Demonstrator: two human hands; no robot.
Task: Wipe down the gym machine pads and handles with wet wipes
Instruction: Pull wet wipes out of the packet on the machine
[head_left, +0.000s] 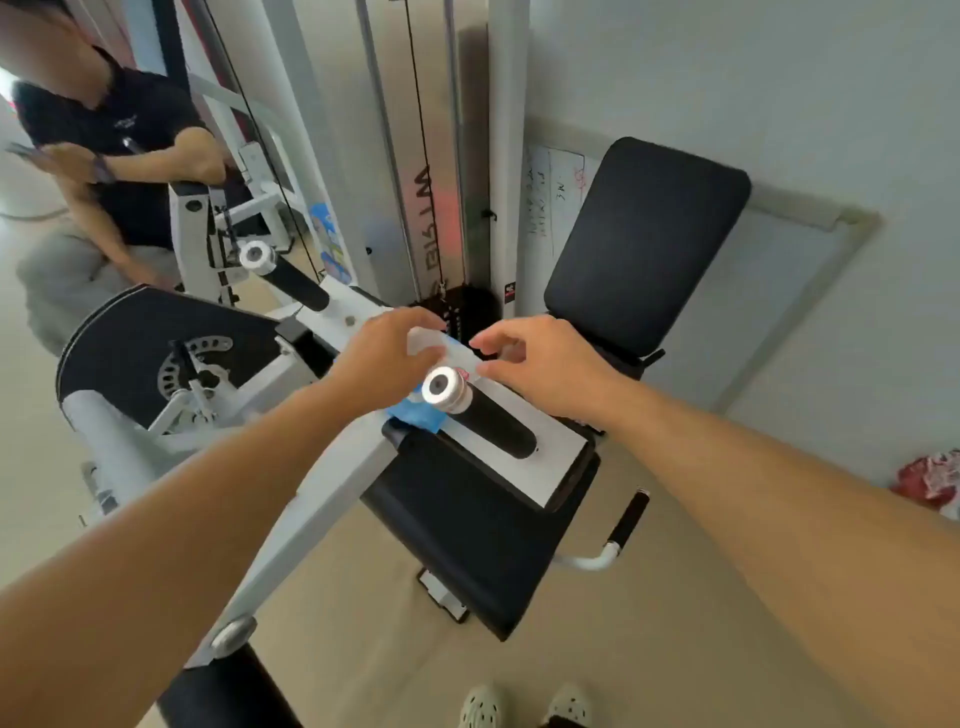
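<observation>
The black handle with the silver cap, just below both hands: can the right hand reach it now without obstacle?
Probably yes. The black handle lies just below the right hand, with nothing between them. However, that hand's fingers seem busy with a white wipe.

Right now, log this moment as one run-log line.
step: pulling out a wipe | left hand: holds wipe pack | right hand: pinches white wipe | handle: untouched | seat pad: untouched

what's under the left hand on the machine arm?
A blue wet-wipe pack lies on the white arm, beneath the left hand. A white wipe runs toward the right hand. The pack's opening is covered by the hand.
</observation>
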